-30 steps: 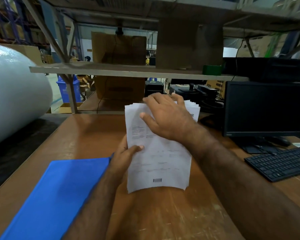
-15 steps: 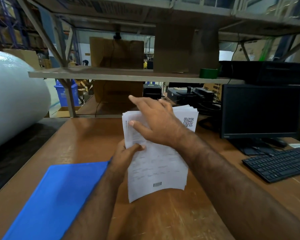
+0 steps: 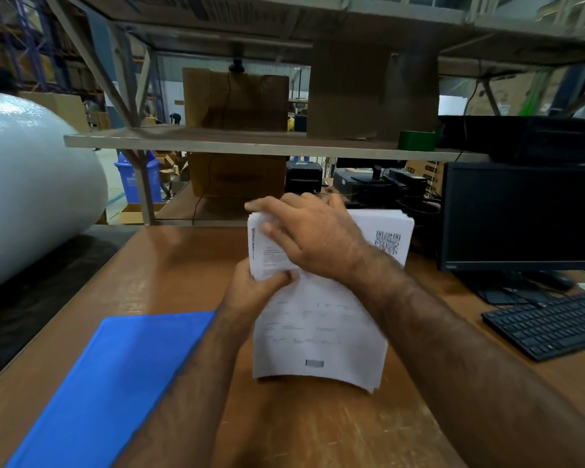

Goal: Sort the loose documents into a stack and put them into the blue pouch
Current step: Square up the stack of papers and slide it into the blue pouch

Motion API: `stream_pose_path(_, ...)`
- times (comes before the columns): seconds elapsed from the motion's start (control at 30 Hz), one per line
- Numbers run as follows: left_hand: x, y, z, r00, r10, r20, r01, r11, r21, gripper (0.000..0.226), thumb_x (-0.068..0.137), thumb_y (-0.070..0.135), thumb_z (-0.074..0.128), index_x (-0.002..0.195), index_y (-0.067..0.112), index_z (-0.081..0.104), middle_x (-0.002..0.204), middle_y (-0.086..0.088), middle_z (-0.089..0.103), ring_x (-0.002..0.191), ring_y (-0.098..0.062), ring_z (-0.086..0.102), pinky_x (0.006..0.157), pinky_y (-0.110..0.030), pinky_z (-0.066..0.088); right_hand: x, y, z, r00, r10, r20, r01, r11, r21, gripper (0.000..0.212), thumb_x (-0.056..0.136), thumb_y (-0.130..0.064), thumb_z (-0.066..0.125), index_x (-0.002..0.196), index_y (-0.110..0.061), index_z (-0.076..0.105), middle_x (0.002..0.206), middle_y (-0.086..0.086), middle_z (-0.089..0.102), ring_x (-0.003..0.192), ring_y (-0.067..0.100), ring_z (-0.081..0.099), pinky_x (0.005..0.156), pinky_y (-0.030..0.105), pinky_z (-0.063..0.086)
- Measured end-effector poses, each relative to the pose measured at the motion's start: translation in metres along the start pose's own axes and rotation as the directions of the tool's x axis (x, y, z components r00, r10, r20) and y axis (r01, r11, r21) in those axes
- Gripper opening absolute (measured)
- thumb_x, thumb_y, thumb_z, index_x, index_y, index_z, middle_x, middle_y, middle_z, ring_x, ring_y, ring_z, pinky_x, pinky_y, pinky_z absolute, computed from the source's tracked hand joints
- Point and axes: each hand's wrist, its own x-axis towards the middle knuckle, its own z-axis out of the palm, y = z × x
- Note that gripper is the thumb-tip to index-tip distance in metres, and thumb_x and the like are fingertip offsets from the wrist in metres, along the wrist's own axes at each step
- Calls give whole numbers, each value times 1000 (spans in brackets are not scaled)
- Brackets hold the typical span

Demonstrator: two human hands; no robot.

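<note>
**Right hand folds over the top edge of the paper stack**

Head view: since half a second ago the right hand [image 3: 313, 236] has slid to the stack's upper left corner, and its fingers now curl over the top edge, bending the front sheets down. The left hand [image 3: 255, 290] still grips the documents [image 3: 321, 325] at their left edge, thumb pressed on the front sheet. The stack is held upright above the wooden table [image 3: 318, 430], its lower edge close to the surface; whether it touches, I cannot tell. A QR code shows at the stack's upper right. The blue pouch [image 3: 115, 376] lies flat on the table to the left, beside the left forearm. A black keyboard [image 3: 551, 327] and monitor [image 3: 520, 214] sit to the right.
</note>
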Motion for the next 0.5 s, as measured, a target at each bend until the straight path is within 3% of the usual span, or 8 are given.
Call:
stream_pose_path(0.07, -2, -9, -1, 1000, -28, 13, 28, 1000, 15, 38, 84, 9, 79, 121, 12, 67, 113, -13, 76, 104, -32, 74, 95, -58, 56, 0, -3, 4, 999, 18, 52, -15, 999, -47, 52, 107, -47, 36, 156, -38, 23, 137, -3, 53, 125, 18, 51, 107, 51, 34)
stream_pose_path(0.17, -3, -16, -1, 999, -45, 18, 44, 999, 10, 41, 82, 13, 80, 121, 17, 67, 115, -14, 75, 106, -35, 73, 96, -60, 54, 2, -7, 9, 999, 19, 48, -16, 997, -69, 50, 107, -45, 36, 155, -38, 25, 136, -1, 54, 124, 19, 52, 105, 50, 37)
stream_pose_path(0.27, -2, -16, -2, 999, -23, 30, 23, 1000, 4, 35, 88, 2, 73, 121, 12, 65, 113, -15, 75, 105, -36, 73, 90, -54, 58, 3, -4, 6, 998, -29, 52, 32, 997, -67, 59, 105, -51, 39, 159, -40, 17, 139, -1, 51, 128, 19, 49, 108, 52, 33)
stream_pose_path(0.33, -4, -15, -2, 999, -46, 6, 46, 999, -9, 31, 89, -1, 69, 119, 9, 65, 109, -15, 76, 102, -36, 74, 83, -48, 60, -1, 1, 3, 1000, 7, -26, -8, 998, -59, 67, 103, -56, 40, 161, -36, 12, 141, -2, 50, 128, 18, 49, 111, 52, 29)
stream_pose_path(0.4, -5, -16, -3, 998, -64, -7, 64, 998, -22, 29, 90, -1, 67, 117, 8, 66, 108, -14, 77, 100, -36, 74, 79, -43, 61, -4, 4, 5, 995, 84, -51, -87, 995, -46, 64, 103, -59, 35, 158, -28, 24, 145, -2, 50, 132, 18, 47, 113, 50, 26)
stream_pose_path(0.5, -5, -17, -4, 998, -57, 17, 57, 998, -19, 27, 92, -1, 63, 118, 7, 66, 109, -18, 75, 101, -37, 74, 83, -48, 61, -6, 0, 9, 995, 93, 22, -92, 996, -8, 58, 102, -62, 32, 146, -25, 41, 143, -2, 52, 132, 18, 48, 115, 51, 23)
